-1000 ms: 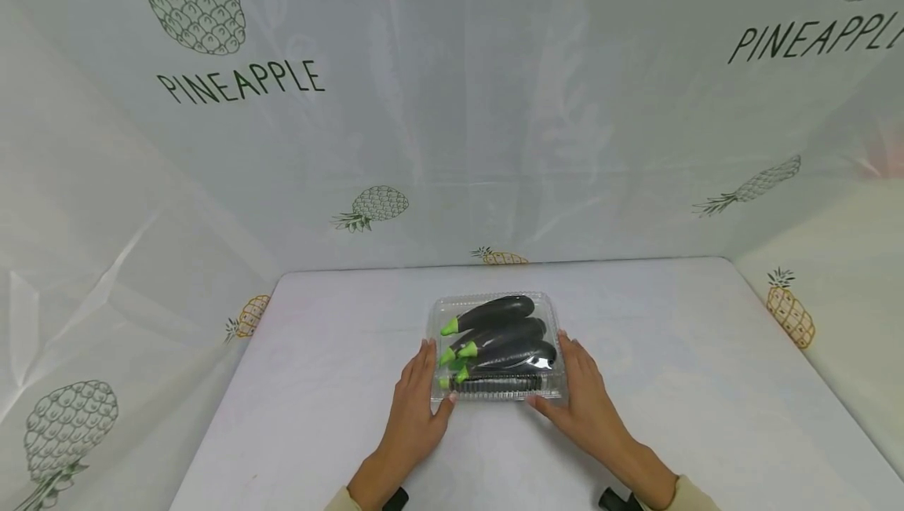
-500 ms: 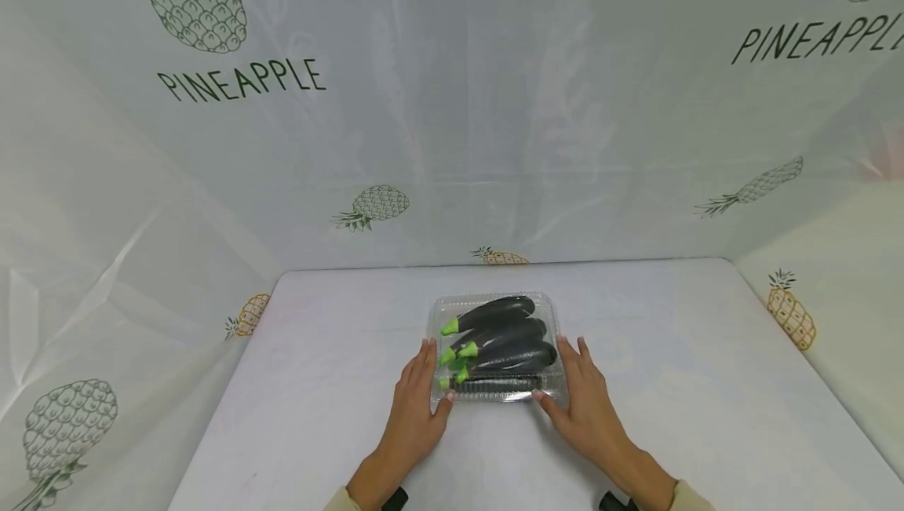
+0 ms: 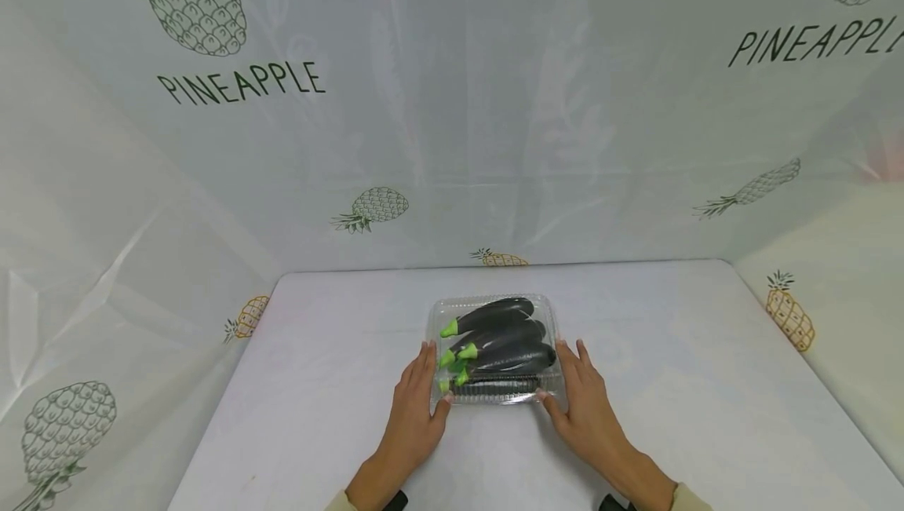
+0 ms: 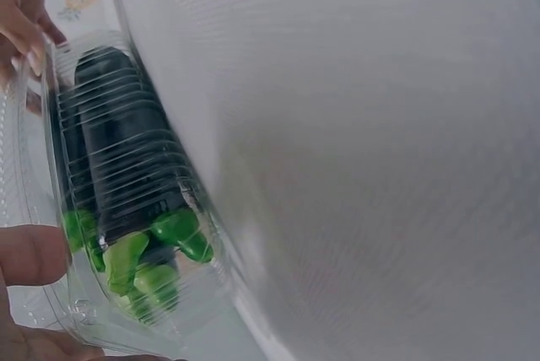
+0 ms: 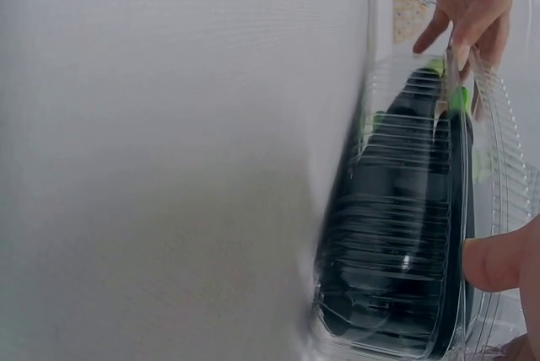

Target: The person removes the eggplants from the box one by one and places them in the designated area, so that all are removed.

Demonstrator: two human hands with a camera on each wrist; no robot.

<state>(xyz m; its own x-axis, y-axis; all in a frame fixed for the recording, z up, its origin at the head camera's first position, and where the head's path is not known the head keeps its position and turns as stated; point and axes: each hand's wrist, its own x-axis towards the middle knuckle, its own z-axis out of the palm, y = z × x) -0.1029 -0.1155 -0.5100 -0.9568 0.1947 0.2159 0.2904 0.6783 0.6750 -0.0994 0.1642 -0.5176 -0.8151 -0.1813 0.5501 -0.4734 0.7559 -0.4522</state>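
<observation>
A clear plastic clamshell container (image 3: 439, 312) sits on the white table in the head view. Several glossy dark eggplants (image 3: 504, 334) with bright green stem ends lie inside, stems to the left. Along the container's left side lie the straight fingers of my left hand (image 3: 412, 421), its thumb at the near left corner. My right hand (image 3: 592, 410) touches the opposite side with extended fingers, thumb by the near right corner. Both wrist views show a thumb against the container's rim; the other fingers are mostly hidden there. Eggplants (image 4: 126, 142) show through the ribbed wall.
The white tabletop (image 3: 339, 338) extends around the container on all sides. Pale sheeting (image 3: 565, 142) printed with pineapples hangs behind the table and along both sides. Dark wrist straps show at the bottom edge.
My right thumb has slid slightly right along the container's near edge, and the right hand's fingers have spread a little. The left hand and container stay where they were.
</observation>
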